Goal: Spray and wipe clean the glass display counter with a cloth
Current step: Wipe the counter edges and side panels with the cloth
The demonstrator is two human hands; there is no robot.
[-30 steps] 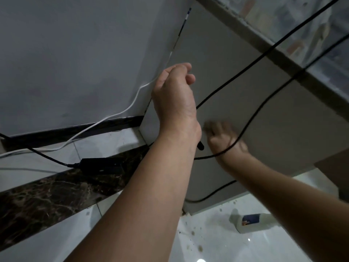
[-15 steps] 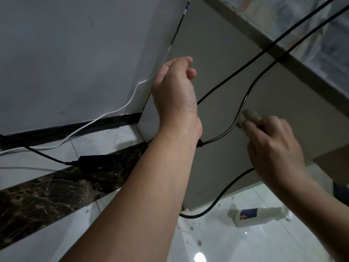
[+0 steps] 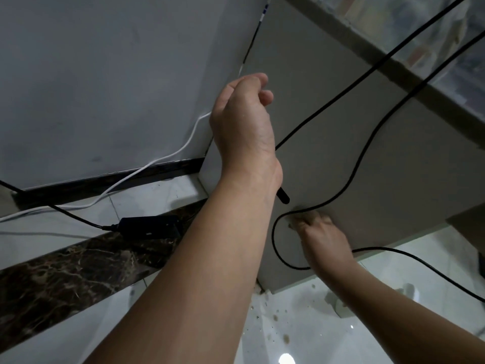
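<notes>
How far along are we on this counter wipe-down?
Done: spraying, it seems, since droplets speckle the floor tile at the counter's foot. In hand: the right hand presses the cloth low on the grey side panel, beside a looping black cable. The left hand is raised by the cables, grip unclear. Left: the panel's upper part and the glass section above; I can't tell whether either is clean.

A corner of a small shop: we see a glass display counter (image 3: 433, 48) filling the upper right, and behind its pane we make out blurred packaged goods, too hazy to name. Its grey side panel (image 3: 328, 179) stands against a plain pale wall (image 3: 105, 74). A black cable (image 3: 341, 95) trails down the panel. Below, glossy white floor tiles (image 3: 315, 334), crossed by a dark marbled strip (image 3: 65, 271), carry a power adapter (image 3: 149, 227).
</notes>
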